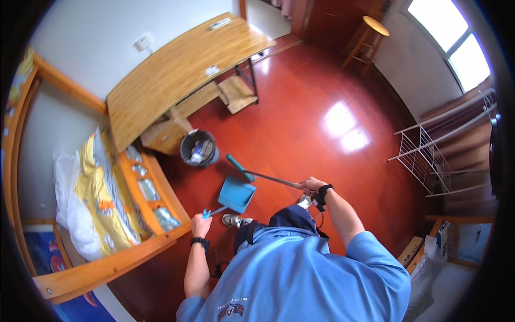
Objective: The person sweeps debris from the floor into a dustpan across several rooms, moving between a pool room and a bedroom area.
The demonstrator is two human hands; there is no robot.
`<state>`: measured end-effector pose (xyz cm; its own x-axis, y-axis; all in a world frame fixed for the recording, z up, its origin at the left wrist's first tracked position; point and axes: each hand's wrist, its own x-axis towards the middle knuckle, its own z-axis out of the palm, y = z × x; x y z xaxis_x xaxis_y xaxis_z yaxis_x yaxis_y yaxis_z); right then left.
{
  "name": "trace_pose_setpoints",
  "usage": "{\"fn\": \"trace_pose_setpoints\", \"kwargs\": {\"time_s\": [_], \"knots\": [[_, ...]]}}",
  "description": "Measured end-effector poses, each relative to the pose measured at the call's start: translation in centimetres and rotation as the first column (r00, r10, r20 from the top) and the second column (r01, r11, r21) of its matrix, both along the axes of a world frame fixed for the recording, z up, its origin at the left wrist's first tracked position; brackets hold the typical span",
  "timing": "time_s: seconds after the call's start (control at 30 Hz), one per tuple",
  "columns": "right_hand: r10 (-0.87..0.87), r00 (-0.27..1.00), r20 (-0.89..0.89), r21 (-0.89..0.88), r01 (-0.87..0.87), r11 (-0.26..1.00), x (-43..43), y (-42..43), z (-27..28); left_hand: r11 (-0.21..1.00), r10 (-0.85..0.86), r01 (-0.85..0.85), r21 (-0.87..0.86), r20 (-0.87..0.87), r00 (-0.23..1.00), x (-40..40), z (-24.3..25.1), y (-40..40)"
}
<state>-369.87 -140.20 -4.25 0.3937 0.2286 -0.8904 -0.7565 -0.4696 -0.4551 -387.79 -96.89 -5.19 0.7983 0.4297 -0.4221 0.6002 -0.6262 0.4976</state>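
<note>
My left hand [200,225] grips the upright handle of a blue plastic dustpan [236,195], whose pan is low by the red floor near my shoes. In my right hand [310,186] is the grey stick of a broom [273,178]. The broom's teal head [240,168] is just beyond the dustpan, a small gap apart from it. Whether the head touches the floor, I cannot tell. A round waste bin [198,148] with a dark liner and rubbish inside stands past the dustpan, by the desk.
A wooden desk [177,64] runs along the wall, with a low shelf [237,94] beneath. To the left is a wooden bunk bed [116,267] with yellow bedding [94,189]. A white drying rack [426,161] stands at right by the curtain; a wooden stool [375,26] is farther back.
</note>
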Motion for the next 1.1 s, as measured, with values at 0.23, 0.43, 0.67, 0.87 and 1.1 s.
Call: {"fn": "trace_pose_setpoints", "kwargs": {"time_s": [0.23, 0.43, 0.67, 0.87, 1.1], "knots": [[-0.485, 0.87, -0.09, 0.061, 0.491, 0.869, 1.1, -15.5, -5.5, 0.971, -0.133, 0.146, 0.19, -0.077, 0.988, 8.8, 5.2, -13.2], [-0.817, 0.545, -0.189, 0.082, 0.837, 0.54, -7.7, -31.9, -4.7, 0.974, -0.193, 0.185, 0.128, 0.056, 0.98, 17.6, 6.1, -21.1], [-0.916, 0.058, -0.397, 0.09, 0.996, 0.024, -17.6, -39.6, -3.6, 0.912, -0.403, 0.366, 0.184, 0.236, 0.884, 30.8, 4.9, -29.5], [-0.978, 0.019, -0.206, 0.016, 1.0, 0.016, -21.8, -42.3, -0.3, 0.932, -0.362, 0.345, 0.108, 0.309, 0.88, 40.8, 4.8, -34.0], [-0.974, 0.158, 0.164, -0.298, 0.949, 0.104, -11.9, -39.1, -1.9, 0.819, -0.573, 0.547, 0.175, 0.176, 0.801, 55.3, 3.4, -37.7]]}}
